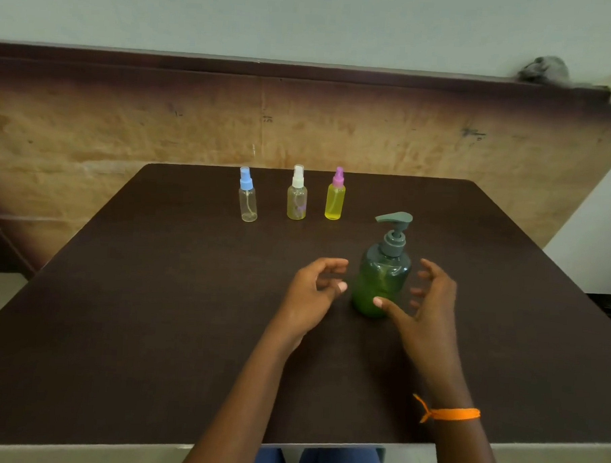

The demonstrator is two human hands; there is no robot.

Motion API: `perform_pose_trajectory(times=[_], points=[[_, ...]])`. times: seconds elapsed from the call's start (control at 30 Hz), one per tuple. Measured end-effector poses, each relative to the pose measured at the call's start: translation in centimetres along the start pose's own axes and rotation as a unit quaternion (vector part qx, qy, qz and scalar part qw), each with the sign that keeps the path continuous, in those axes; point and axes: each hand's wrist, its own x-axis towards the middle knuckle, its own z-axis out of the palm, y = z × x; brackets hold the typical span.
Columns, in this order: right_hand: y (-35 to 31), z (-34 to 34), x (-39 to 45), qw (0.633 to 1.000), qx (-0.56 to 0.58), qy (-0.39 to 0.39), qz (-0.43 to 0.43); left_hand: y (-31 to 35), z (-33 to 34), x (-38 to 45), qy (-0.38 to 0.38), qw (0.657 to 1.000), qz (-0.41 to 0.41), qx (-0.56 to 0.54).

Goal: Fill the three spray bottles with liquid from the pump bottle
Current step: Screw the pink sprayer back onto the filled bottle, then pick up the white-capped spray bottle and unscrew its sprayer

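Observation:
A green pump bottle (382,280) with a grey pump head stands upright on the dark table (153,312), right of centre. My left hand (312,294) hovers just left of it, fingers loosely curled, holding nothing. My right hand (430,306) is on its right side, fingers spread, thumb tip in front of the bottle's lower body; I cannot tell if it touches. Three small spray bottles stand in a row farther back: a blue-capped one (247,197) nearly empty, a white-capped one (297,196) with pale yellow liquid, and a pink-capped one (335,197) full of yellow liquid.
A brown wooden panel (126,125) runs behind the table. Crumpled cloths (545,70) lie on the ledge at the top right. An orange thread band (453,412) is on my right wrist. The table's front edge is close to my body.

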Motion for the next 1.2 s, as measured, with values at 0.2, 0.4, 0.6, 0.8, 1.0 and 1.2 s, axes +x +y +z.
perform_pose_trajectory(times=[0.2,0.4,0.6,0.8,1.0,1.2], points=[[-4.0,4.1,-3.8,0.989,0.043,0.023,-0.138,-0.1,-3.7,0.5,0.101,0.994,0.004,-0.047],[-6.3,10.7,1.7,0.980,0.030,-0.118,-0.158,0.3,-6.1,2.5,0.163,0.984,0.020,-0.067],[-5.7,16.0,10.6,0.993,0.038,-0.104,-0.039,-0.9,-7.8,4.9,0.199,0.978,0.005,-0.067],[-4.3,20.6,16.8,0.996,0.020,-0.084,0.017,-2.6,-8.5,5.7,0.204,0.977,-0.011,-0.067],[-3.4,21.7,17.4,0.997,-0.023,-0.074,0.003,-2.4,-8.9,6.3,0.205,0.976,0.012,-0.067],[-4.3,19.1,13.1,0.993,0.012,-0.115,0.032,-1.8,-8.8,6.0,0.190,0.981,0.044,-0.024]])
